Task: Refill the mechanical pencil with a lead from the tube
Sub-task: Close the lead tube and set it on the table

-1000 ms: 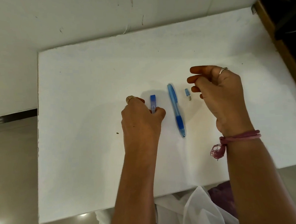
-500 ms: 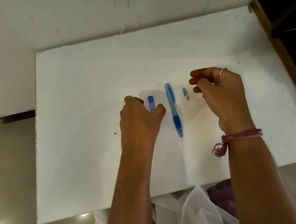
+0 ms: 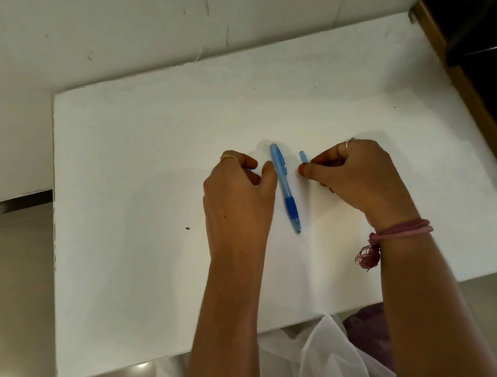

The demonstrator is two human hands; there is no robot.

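Right hand: the right hand has come down from its raised, half-curled pose of a second ago to the table, and its thumb and forefinger now close on the near end of the small cap just right of the pencil's top.
Left hand: the left hand has curled over the lead tube, which showed plainly before; now only a sliver of blue peeks between thumb and forefinger, so the fingers seem closed on it.
Mechanical pencil: the mechanical pencil lies flat and unmoved between the two hands, tip toward the person, its top open.
Meaning: likely no lead is in the pencil yet; both small parts are being picked up first.
Surroundings: the white table carries a dark speck well left of the pencil.
In the way: nothing blocks the pencil; the left thumb sits just beside its barrel.
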